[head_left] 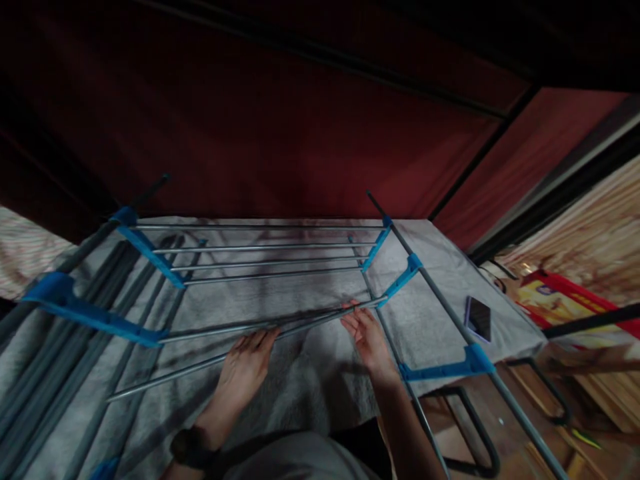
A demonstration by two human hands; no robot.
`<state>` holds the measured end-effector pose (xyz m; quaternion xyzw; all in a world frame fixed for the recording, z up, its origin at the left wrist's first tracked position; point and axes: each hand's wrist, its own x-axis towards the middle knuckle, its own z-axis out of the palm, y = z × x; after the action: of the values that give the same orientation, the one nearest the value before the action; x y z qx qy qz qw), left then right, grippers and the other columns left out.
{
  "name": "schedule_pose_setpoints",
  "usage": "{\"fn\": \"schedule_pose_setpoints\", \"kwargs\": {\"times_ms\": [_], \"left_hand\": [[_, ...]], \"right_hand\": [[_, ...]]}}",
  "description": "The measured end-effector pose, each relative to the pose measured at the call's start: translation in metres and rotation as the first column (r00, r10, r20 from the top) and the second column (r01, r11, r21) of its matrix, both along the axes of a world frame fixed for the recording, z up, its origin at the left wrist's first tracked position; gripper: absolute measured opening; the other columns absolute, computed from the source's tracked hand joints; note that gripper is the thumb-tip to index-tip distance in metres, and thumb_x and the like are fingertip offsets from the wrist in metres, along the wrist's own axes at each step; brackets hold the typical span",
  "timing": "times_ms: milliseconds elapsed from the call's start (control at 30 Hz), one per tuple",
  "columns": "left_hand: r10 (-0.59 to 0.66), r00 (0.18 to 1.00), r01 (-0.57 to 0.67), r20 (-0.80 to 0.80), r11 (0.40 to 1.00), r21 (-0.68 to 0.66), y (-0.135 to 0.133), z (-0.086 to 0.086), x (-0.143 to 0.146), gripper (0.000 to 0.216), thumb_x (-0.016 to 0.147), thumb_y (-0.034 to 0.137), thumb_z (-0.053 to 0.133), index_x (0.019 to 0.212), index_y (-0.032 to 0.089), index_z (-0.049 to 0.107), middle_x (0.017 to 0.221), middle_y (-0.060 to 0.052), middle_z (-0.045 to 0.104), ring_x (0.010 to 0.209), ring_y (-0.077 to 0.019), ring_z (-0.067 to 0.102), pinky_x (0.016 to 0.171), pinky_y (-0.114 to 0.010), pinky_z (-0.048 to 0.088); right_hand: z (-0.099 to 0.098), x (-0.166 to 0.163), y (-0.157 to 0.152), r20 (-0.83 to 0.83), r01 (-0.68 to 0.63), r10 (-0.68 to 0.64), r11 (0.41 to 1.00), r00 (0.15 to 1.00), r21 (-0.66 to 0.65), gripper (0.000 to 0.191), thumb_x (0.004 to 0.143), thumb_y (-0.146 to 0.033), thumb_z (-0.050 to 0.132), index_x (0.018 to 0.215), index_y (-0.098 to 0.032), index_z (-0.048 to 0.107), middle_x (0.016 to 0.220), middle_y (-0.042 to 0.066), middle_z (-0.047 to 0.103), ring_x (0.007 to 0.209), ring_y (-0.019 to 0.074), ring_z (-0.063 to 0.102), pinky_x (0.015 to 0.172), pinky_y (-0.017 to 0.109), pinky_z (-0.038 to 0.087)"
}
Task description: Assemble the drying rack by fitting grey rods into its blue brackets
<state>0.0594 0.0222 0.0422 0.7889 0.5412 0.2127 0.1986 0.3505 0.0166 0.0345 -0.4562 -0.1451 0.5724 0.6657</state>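
A thin grey metal rod (165, 378) slants across the front of a partly built rack of grey tubes and blue plastic brackets. My left hand (249, 365) is closed over the rod near its middle, palm down. My right hand (367, 333) pinches it further right, close to a blue bracket (400, 281). The rod's left end lies free over the tubes at the left. Just behind it, another crossbar (210, 331) runs from the left blue bracket (100, 317) toward the right one, and the two rods cross near my hands. Several crossbars (280, 247) span the back brackets.
Several loose grey tubes (65, 347) lie at the left on the grey cloth (300, 400). A phone (478, 319) rests at the right. Another blue bracket (447, 365) sits on the right upright. A dark red panel (280, 133) stands behind; a stool frame (475, 433) is below right.
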Motion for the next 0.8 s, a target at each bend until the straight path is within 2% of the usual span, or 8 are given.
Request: {"fn": "schedule_pose_setpoints", "kwargs": {"times_ms": [167, 333, 433, 633, 800], "left_hand": [[-0.004, 0.997, 0.005, -0.080, 1.000, 0.016, 0.004, -0.005, 0.001, 0.044, 0.092, 0.018, 0.044, 0.123, 0.025, 0.075, 0.119, -0.013, 0.077, 0.107, -0.0323, 0.072, 0.098, -0.046, 0.052], [-0.007, 0.994, 0.012, -0.113, 0.999, 0.043, 0.007, -0.007, 0.002, 0.043, 0.094, 0.020, 0.045, 0.125, 0.025, 0.074, 0.118, -0.012, 0.078, 0.106, -0.0315, 0.073, 0.097, -0.044, 0.053], [-0.013, 0.991, 0.020, -0.132, 0.998, 0.053, 0.009, -0.007, 0.002, 0.043, 0.094, 0.019, 0.045, 0.125, 0.025, 0.074, 0.119, -0.012, 0.078, 0.108, -0.0306, 0.073, 0.099, -0.044, 0.053], [-0.049, 0.968, 0.070, -0.247, 0.994, 0.080, 0.011, -0.003, 0.003, 0.047, 0.096, 0.013, 0.041, 0.128, 0.022, 0.073, 0.119, -0.011, 0.079, 0.107, -0.0268, 0.074, 0.098, -0.041, 0.055], [-0.058, 0.946, 0.093, -0.318, 0.991, 0.097, 0.012, 0.003, 0.004, 0.047, 0.099, 0.014, 0.037, 0.130, 0.020, 0.072, 0.120, -0.011, 0.078, 0.107, -0.0257, 0.073, 0.098, -0.041, 0.054]], "right_hand": [[-0.002, 0.005, 0.007, 0.010, 0.025, -0.026, 1.000, 1.000, 0.001, 0.028, 0.074, -0.036, 0.087, 0.092, -0.024, 0.069, 0.094, 0.000, 0.078, 0.078, 0.0132, 0.070, 0.085, 0.032, 0.061], [-0.002, 0.006, 0.010, -0.008, 0.028, -0.028, 1.000, 1.000, -0.009, 0.027, 0.074, -0.035, 0.087, 0.092, -0.023, 0.071, 0.095, 0.000, 0.078, 0.079, 0.0124, 0.070, 0.080, 0.028, 0.061], [-0.003, 0.007, 0.011, -0.004, 0.024, -0.025, 1.000, 1.000, -0.018, 0.029, 0.073, -0.036, 0.088, 0.093, -0.024, 0.071, 0.097, 0.000, 0.078, 0.080, 0.0127, 0.070, 0.082, 0.029, 0.061], [-0.003, 0.009, 0.013, -0.018, 0.025, -0.026, 0.999, 0.999, -0.030, 0.035, 0.067, -0.038, 0.092, 0.091, -0.022, 0.071, 0.097, 0.001, 0.077, 0.079, 0.0131, 0.069, 0.083, 0.031, 0.059], [-0.004, 0.009, 0.013, -0.016, 0.034, -0.034, 0.999, 0.999, -0.043, 0.036, 0.065, -0.038, 0.092, 0.089, -0.023, 0.070, 0.097, 0.002, 0.077, 0.080, 0.0141, 0.069, 0.083, 0.032, 0.059]]}}
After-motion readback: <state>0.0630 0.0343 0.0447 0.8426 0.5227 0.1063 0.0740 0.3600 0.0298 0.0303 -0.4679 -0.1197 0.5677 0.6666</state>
